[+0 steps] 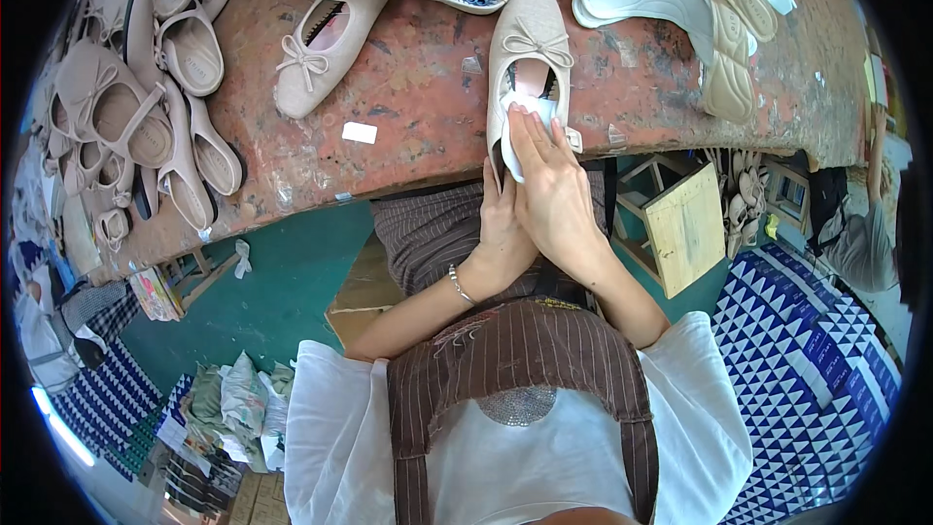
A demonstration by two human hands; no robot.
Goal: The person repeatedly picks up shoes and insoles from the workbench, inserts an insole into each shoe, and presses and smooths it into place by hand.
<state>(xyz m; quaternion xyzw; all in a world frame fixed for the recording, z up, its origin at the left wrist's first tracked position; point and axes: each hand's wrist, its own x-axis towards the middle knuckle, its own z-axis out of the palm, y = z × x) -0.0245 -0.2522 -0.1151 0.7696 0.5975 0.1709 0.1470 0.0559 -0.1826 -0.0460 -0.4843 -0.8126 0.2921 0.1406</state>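
At the near edge of your workbench (418, 141), the beige shoe (528, 24) looks like matt woven cloth, its white insert (536, 109) smooth. The benchtop itself is worn and scuffed. Your apron (530, 345) is matt cloth, your bracelet (459, 284) shiny, metal-looking.

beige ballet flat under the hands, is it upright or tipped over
Upright: the beige ballet flat has its bow and opening facing the camera above. The left hand and right hand hide much of its heel end.
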